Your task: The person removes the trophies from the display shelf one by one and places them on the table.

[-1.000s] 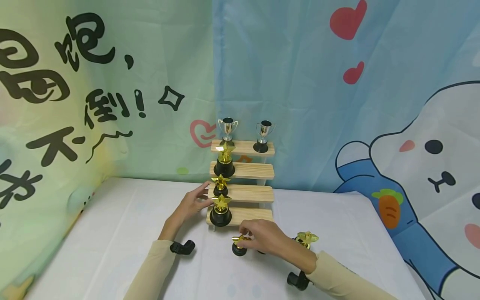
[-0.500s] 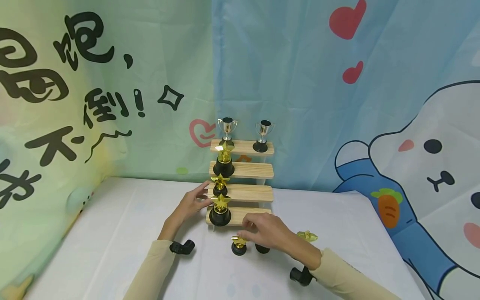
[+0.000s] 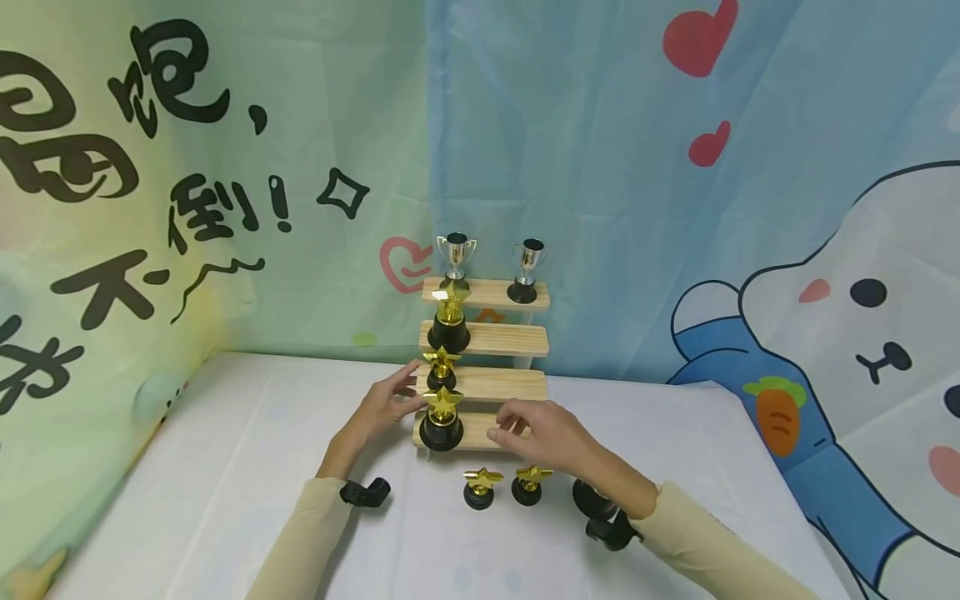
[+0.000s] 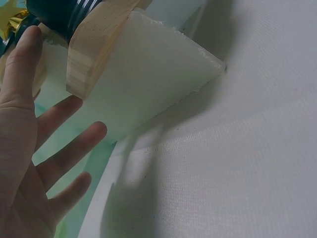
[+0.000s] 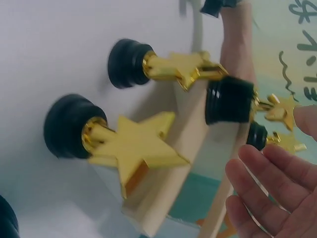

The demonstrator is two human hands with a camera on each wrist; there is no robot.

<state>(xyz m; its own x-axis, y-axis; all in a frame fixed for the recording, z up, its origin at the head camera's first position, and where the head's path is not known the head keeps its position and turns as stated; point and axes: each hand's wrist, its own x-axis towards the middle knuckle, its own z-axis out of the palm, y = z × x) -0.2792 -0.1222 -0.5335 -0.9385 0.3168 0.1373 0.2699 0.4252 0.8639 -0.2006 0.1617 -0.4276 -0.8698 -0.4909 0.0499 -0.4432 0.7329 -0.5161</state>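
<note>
My left hand is at the left side of a tiered wooden shelf. In the left wrist view, its fingers are spread beside the rack's pale side panel. Above the table by the bottom tier, my right hand holds nothing; the right wrist view shows loosely bent fingers. Two small gold star trophies, one left and one right, stand in front of the shelf. A further black base is partly hidden by my right wrist.
Gold star trophies stand at the left end of the lower tiers: bottom, second and third. The top tier bears two silver cups, left and right. A printed backdrop hangs behind the white-covered table.
My right hand has drawn away from the left small star trophy, moving up and right towards the bottom tier. The second small trophy has come into full view. My left hand stays put.
</note>
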